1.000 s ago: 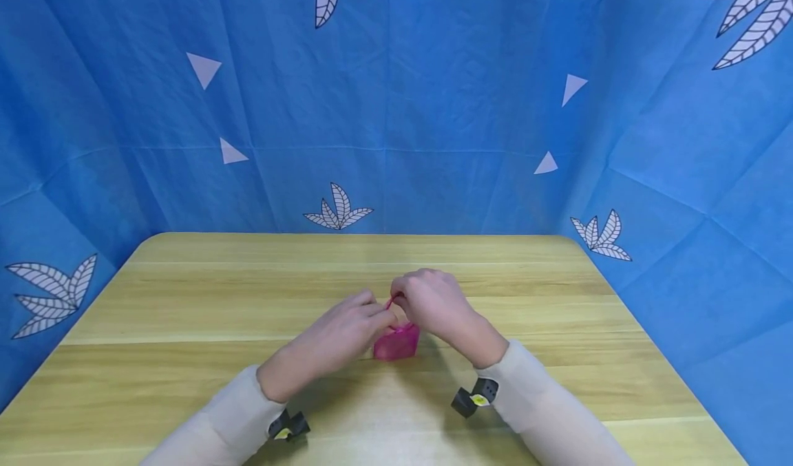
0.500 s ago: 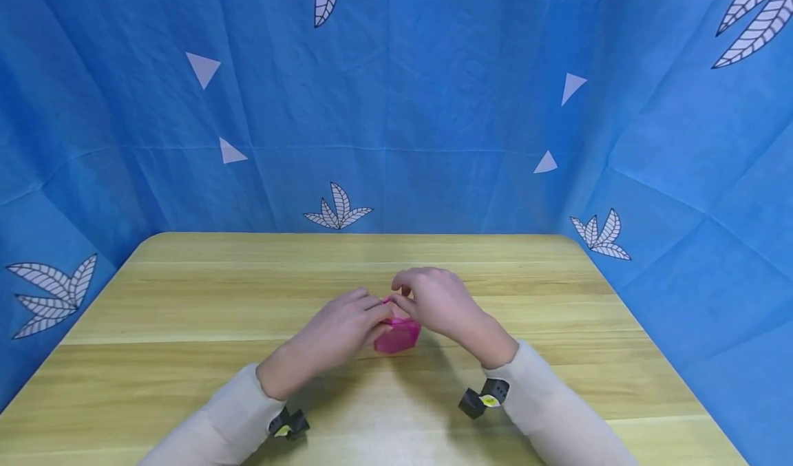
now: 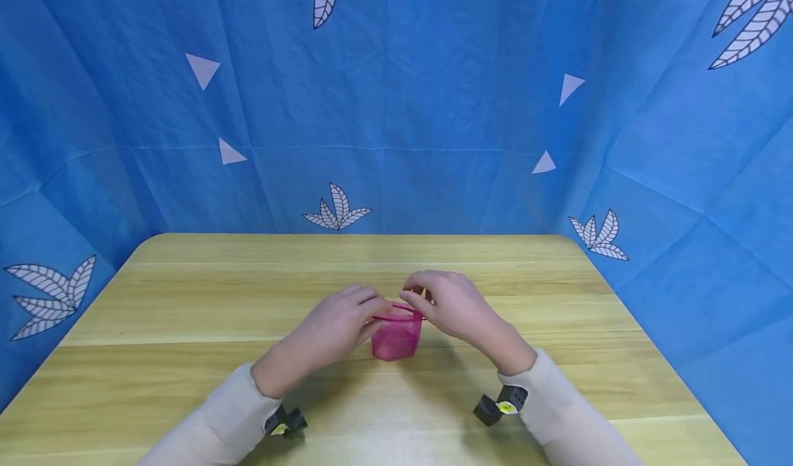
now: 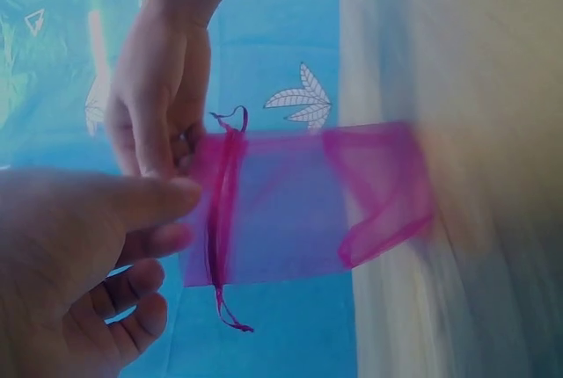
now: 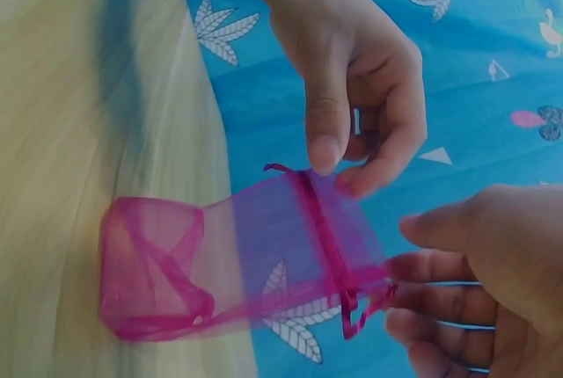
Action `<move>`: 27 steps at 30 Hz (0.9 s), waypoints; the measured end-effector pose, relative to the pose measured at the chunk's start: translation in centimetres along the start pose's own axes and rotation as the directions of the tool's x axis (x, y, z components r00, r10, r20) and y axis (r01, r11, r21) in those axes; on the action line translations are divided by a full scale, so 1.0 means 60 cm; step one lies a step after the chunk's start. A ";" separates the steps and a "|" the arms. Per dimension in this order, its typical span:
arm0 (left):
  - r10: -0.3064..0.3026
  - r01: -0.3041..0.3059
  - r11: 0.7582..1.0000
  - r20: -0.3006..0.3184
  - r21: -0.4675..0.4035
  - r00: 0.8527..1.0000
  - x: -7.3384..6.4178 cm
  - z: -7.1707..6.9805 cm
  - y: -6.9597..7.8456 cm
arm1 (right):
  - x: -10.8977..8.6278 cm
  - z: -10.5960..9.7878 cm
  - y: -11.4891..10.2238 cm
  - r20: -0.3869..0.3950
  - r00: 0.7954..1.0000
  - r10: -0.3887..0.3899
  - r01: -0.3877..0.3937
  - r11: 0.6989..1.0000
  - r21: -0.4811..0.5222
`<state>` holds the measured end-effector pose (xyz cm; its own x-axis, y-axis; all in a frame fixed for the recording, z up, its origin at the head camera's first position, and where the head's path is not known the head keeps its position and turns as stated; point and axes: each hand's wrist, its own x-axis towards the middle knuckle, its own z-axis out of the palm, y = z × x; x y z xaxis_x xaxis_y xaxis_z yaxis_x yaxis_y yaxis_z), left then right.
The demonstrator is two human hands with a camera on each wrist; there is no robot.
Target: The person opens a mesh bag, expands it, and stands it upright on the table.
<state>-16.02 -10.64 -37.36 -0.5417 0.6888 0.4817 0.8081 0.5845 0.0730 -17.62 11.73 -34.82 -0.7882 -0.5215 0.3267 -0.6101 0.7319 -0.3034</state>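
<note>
A sheer magenta drawstring pouch (image 3: 395, 339) stands upright at the middle of the table, its mouth spread wide. Its ribbon cord (image 5: 325, 228) runs across below the top edge, with a small loop at either side. My left hand (image 3: 337, 325) pinches the left corner of the mouth between thumb and forefinger, best seen in the right wrist view. At the opposite corner is my right hand (image 3: 455, 308), its thumb held apart from the bent fingers. In the right wrist view its fingertips (image 5: 405, 268) touch or nearly touch the pouch edge.
The light wood-grain table (image 3: 204, 301) reaches back to a blue cloth backdrop (image 3: 384, 108) printed with leaves and triangles. Each sleeve carries a small black camera (image 3: 495, 407) at the wrist.
My right hand has let go of the pink strand it held up and shifted right. The pouch's mouth, gathered before, is now spread flat. My left hand stays at its corner.
</note>
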 end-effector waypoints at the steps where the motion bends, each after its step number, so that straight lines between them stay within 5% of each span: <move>1: -0.002 0.002 1.000 -0.002 0.000 1.000 0.000 -0.001 -0.001 | -0.002 -0.001 0.002 0.003 1.000 0.001 -0.001 1.000 0.012; 12: -0.070 0.070 0.998 -0.015 -0.001 0.997 0.001 -0.008 -0.014 | -0.030 -0.008 0.021 0.002 1.000 -0.008 0.008 0.996 0.085; 27: -0.213 0.219 0.976 0.157 -0.023 0.964 0.002 -0.017 -0.038 | -0.057 0.004 0.040 -0.002 0.999 -0.042 0.042 0.995 0.096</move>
<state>-17.65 -12.33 -36.58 -0.7307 0.6075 0.3115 0.6751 0.7111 0.1965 -16.39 15.15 -36.91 -0.7616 -0.5512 0.3408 -0.6477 0.6639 -0.3737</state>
